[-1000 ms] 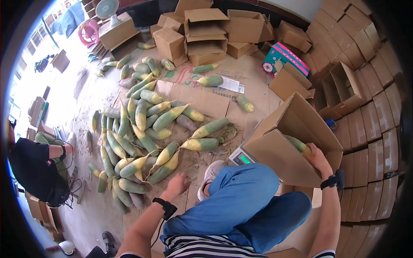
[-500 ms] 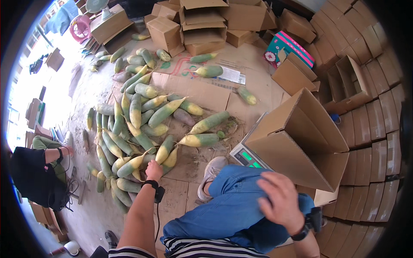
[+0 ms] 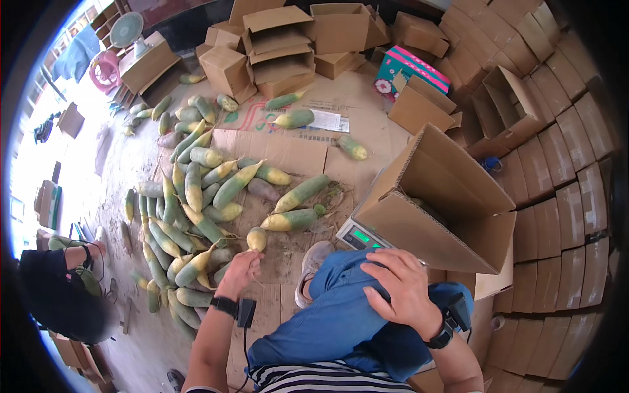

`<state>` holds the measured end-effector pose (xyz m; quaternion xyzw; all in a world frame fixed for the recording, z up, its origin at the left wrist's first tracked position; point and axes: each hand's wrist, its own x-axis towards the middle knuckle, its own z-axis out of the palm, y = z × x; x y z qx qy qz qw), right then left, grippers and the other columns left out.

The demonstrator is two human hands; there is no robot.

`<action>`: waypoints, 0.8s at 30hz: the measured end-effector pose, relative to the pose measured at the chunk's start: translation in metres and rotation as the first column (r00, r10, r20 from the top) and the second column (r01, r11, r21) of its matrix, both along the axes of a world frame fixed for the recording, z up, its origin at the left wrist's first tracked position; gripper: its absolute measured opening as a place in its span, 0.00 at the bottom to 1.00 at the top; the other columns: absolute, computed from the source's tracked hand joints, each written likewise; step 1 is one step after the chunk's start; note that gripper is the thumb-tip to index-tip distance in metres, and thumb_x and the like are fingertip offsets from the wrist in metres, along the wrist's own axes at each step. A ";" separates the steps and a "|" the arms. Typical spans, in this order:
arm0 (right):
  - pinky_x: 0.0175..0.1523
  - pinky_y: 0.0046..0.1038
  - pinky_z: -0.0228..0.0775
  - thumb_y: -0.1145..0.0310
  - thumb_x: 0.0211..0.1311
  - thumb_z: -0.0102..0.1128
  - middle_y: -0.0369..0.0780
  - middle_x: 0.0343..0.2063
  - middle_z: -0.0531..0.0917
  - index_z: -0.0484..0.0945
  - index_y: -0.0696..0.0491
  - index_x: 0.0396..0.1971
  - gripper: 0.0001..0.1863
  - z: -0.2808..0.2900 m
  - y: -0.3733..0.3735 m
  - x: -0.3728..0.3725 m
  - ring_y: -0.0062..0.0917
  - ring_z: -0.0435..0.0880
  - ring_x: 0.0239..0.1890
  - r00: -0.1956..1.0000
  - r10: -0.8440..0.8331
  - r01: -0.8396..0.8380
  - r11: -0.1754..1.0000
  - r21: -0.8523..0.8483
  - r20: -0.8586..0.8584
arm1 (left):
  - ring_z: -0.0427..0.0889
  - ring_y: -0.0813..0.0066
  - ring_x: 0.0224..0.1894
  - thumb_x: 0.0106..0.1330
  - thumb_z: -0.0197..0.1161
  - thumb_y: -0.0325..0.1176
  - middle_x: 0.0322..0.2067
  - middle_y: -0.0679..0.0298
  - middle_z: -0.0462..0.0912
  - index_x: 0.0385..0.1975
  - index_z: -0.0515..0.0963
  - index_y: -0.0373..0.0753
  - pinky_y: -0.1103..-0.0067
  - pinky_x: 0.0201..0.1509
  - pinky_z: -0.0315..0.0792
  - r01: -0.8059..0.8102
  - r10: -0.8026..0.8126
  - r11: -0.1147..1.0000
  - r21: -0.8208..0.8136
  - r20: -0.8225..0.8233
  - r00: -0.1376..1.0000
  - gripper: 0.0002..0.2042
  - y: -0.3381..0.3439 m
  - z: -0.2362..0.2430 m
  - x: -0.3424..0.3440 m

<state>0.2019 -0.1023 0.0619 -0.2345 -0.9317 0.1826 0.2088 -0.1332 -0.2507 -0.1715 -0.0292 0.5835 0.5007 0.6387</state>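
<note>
My left hand (image 3: 241, 272) is closed on a green-and-pale-yellow radish (image 3: 256, 239) at the near right of a heap, and the radish points nearly end-on toward my view. Against the hand's left lie more green radishes (image 3: 194, 267), pale at one end and partly covering each other. Holding nothing, my right hand (image 3: 403, 288) rests on my jeans knee with its fingers spread. Beyond that knee an open cardboard box (image 3: 439, 229) stands tilted on a scale (image 3: 359, 237) with a lit green display. Something greenish shows in the box's shadowed inside.
Stacked cartons (image 3: 563, 209) wall the right side, and open empty boxes (image 3: 278, 56) stand at the back. Flattened cardboard (image 3: 282, 152) covers part of the floor. A co-worker in dark clothes (image 3: 59, 288) sits at the left. A fan (image 3: 128, 33) stands far left.
My left hand has drawn a radish from the heap's near edge, swinging it more upright. My right hand has come down onto my knee. The whole view has shifted slightly.
</note>
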 end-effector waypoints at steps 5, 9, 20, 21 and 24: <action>0.55 0.39 0.70 0.62 0.52 0.65 0.42 0.47 0.80 0.82 0.54 0.40 0.16 -0.006 -0.001 0.006 0.38 0.78 0.50 0.999 -0.032 0.033 0.999 0.009 -0.040 | 0.59 0.85 0.17 0.73 0.52 0.34 0.18 0.75 0.64 0.39 0.74 0.32 0.82 0.23 0.59 0.148 -0.112 0.958 0.247 -0.152 0.982 0.10 0.003 0.116 0.055; 0.55 0.38 0.70 0.57 0.59 0.63 0.45 0.46 0.80 0.73 0.56 0.52 0.25 0.004 -0.008 0.006 0.39 0.79 0.49 0.995 -0.066 0.063 0.997 -0.044 -0.074 | 0.60 0.86 0.18 0.72 0.53 0.34 0.18 0.74 0.64 0.40 0.74 0.32 0.84 0.24 0.58 0.371 -0.234 0.870 0.325 -0.390 0.891 0.10 0.012 0.199 0.097; 0.35 0.21 0.75 0.63 0.63 0.64 0.36 0.34 0.79 0.66 0.57 0.54 0.24 0.067 -0.012 0.051 0.17 0.79 0.30 0.652 -0.634 -0.049 0.512 -0.857 -0.416 | 0.73 0.48 0.53 0.60 0.67 0.43 0.50 0.51 0.74 0.55 0.72 0.38 0.59 0.59 0.66 0.977 0.098 0.212 0.027 -0.995 0.007 0.25 0.061 0.273 0.195; 0.32 0.19 0.72 0.62 0.63 0.64 0.34 0.32 0.77 0.67 0.57 0.53 0.24 0.073 0.004 0.067 0.15 0.76 0.27 0.699 -0.622 0.034 0.522 -0.852 -0.353 | 0.62 0.46 0.64 0.56 0.70 0.46 0.60 0.49 0.65 0.60 0.69 0.41 0.57 0.66 0.57 0.971 0.070 0.231 -0.061 -0.994 -0.079 0.32 0.060 0.262 0.193; 0.24 0.16 0.63 0.58 0.64 0.64 0.32 0.28 0.74 0.69 0.57 0.51 0.23 0.079 0.054 0.116 0.11 0.69 0.21 0.804 -0.582 0.294 0.563 -0.772 -0.118 | 0.60 0.47 0.66 0.56 0.69 0.49 0.63 0.49 0.62 0.63 0.68 0.46 0.55 0.67 0.57 0.935 0.173 0.337 -0.106 -0.970 -0.172 0.34 0.064 0.228 0.192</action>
